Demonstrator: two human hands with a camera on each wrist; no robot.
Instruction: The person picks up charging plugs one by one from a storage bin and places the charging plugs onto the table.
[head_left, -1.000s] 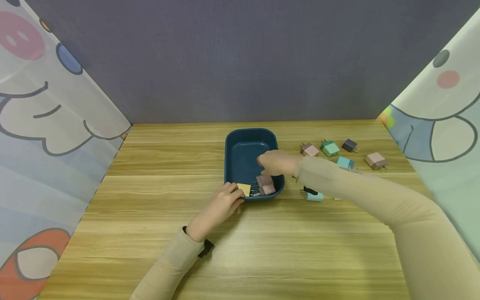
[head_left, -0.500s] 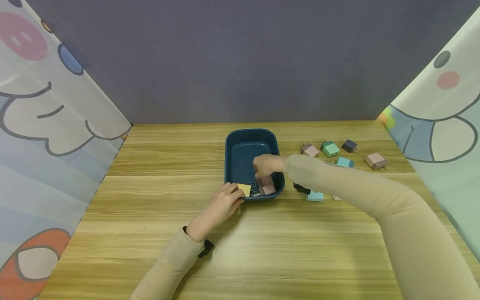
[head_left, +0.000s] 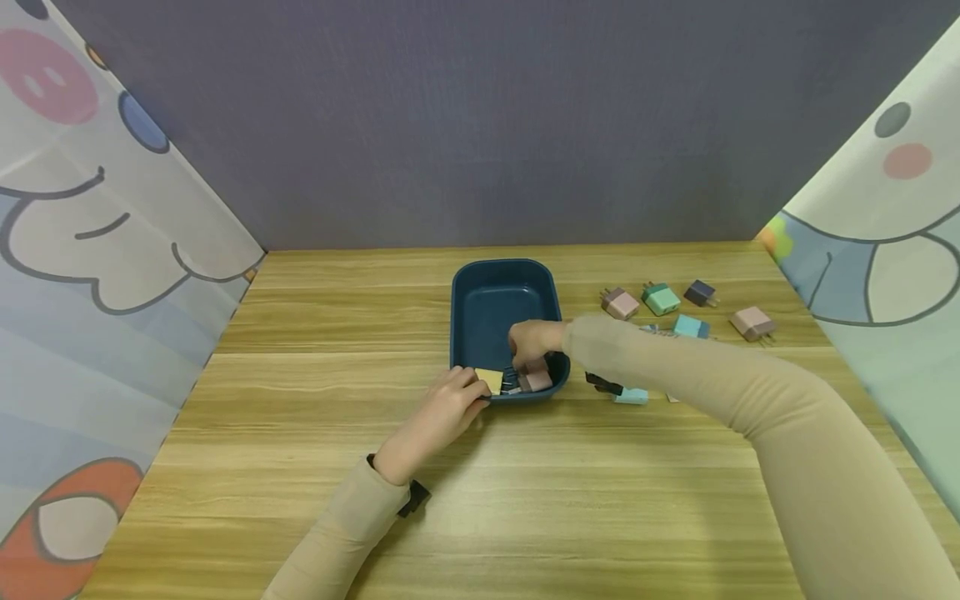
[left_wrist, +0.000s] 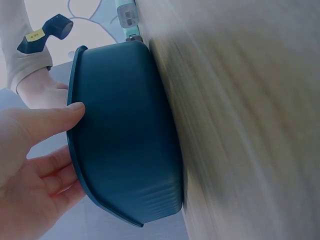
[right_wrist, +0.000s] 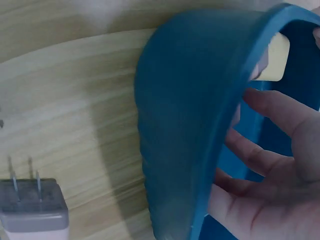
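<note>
A dark blue plastic bin [head_left: 456, 321] stands on the wooden table. My left hand [head_left: 448, 404] grips its near left rim, thumb outside the wall and fingers over the edge, as the left wrist view shows. Inside lie a yellow plug charger [head_left: 490, 381] and pink plug chargers [head_left: 536, 381] by the near wall, prongs toward the middle. My right hand [head_left: 531, 340] reaches down into the bin over the pink ones. In the right wrist view its thumb and fingers curl around a bit of a pink charger [right_wrist: 236, 116]; the bin wall hides most of it.
Right of the bin, several chargers lie scattered: pink [head_left: 619, 303], green [head_left: 660, 298], navy [head_left: 701, 292], light blue [head_left: 690, 326] and a larger pink one [head_left: 752, 322]. Another light blue charger [head_left: 631, 396] lies nearer, below my right sleeve. A grey panel [head_left: 480, 125] closes the back.
My right hand has moved slightly left, then lower into the bin, down onto the pink chargers. My left hand and the bin have stayed in place.
</note>
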